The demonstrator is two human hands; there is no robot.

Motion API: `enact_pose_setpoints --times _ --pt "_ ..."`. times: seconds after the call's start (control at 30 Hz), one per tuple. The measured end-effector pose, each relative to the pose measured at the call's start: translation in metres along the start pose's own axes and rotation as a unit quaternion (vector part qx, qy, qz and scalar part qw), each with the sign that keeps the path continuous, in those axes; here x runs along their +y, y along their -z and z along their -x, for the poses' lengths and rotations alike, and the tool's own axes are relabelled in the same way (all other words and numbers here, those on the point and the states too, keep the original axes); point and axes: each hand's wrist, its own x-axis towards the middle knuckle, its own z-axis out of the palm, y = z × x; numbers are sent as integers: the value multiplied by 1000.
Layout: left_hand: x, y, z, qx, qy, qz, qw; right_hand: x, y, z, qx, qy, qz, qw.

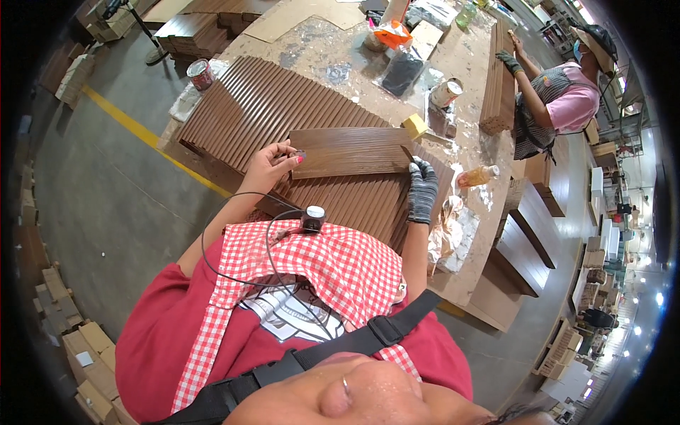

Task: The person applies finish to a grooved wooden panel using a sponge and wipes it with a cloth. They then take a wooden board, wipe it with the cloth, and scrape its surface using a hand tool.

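Note:
A flat brown wooden board (350, 153) with visible grain lies across a wide row of brown boards (283, 99) standing on edge, packed side by side. My left hand (273, 164), bare, grips the board's left end, with the thumb on top. At its right end is my right hand (423, 190) in a grey striped glove, fingers closed. A thin dark stick-like tool (406, 154) pokes up from those fingers over the board's end; its exact kind cannot be made out. Just beyond that end sits a yellow block, perhaps a sponge (415, 127).
On the stained worktable (312, 42) are an open can (446, 92), a bottle of amber liquid (478, 176), a dark packet (404, 73) and crumpled paper (448, 227). A red can (200, 74) stands at the left. Across the table a gloved co-worker (567, 99) handles boards (499, 78).

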Motion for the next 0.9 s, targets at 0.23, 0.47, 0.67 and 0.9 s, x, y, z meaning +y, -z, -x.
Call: enact_pose_setpoints --times 0.23,0.47,0.67,0.9 --pt "-14 11 -15 35 -130 -55 989 20 -2 7 34 40 -2 999" --pt "-8 3 -11 35 -209 -152 965 20 0 7 45 33 10 998" --pt "-9 2 -13 25 -205 -130 970 20 0 4 46 78 56 994" --pt "-14 8 -16 11 -229 -92 969 9 1 8 49 69 60 995"
